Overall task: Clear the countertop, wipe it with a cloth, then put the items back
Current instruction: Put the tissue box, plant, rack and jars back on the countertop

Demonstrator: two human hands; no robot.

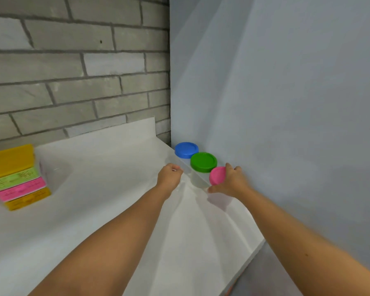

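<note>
Three clear jars line the right edge of the white countertop (107, 189), against the grey wall. The farthest has a blue lid (186, 149), the middle one a green lid (203, 162). My right hand (233, 180) grips the nearest jar, tilted, with its pink lid (217, 175) facing left. My left hand (171, 176) is closed in a loose fist just left of the jars; whether it pinches anything I cannot tell. No cloth is visible.
A stack of yellow, green and pink plastic boxes (17, 178) stands at the left of the counter, beside a clear container (56, 174). A brick wall (73, 71) backs the counter. The counter's right edge drops off below the jars.
</note>
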